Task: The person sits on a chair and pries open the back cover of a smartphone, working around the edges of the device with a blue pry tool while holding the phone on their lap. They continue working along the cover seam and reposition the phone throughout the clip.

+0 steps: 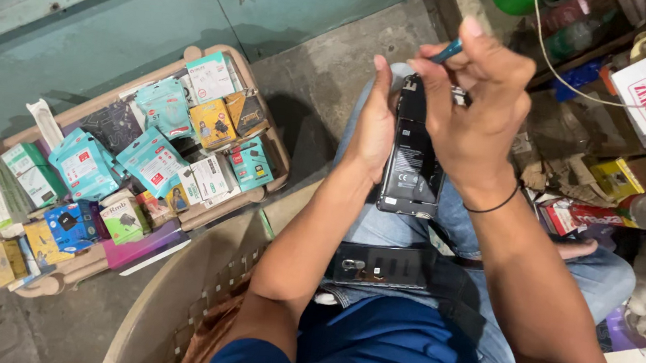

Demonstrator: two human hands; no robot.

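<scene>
Head view looks straight down on a seated person with an opened phone (413, 163) held above the lap, its back cover off and the dark battery and board facing up. The left hand (375, 123) lies flat along the phone's left edge, fingers pressed together and pointing away from the body, bracing it from the side. The right hand (479, 102) arches over the phone's top right corner, wrist bent and ringed by a thin black band, thumb and fingers pinching a slim blue-handled tool (447, 52); its tip is hidden behind the fingers, so it may be a small screwdriver, though that cannot be told for sure.

The phone is propped only by the left palm and the lap. A hard push from the tool could tip it sideways off the knee toward the concrete floor (327, 62). A slip of the hidden tip could also scratch the exposed board or battery. A second dark phone part (378, 266) rests across the lap nearer the body. A tray of small boxed accessories (133, 161) sits on the floor, well apart on the left.
</scene>
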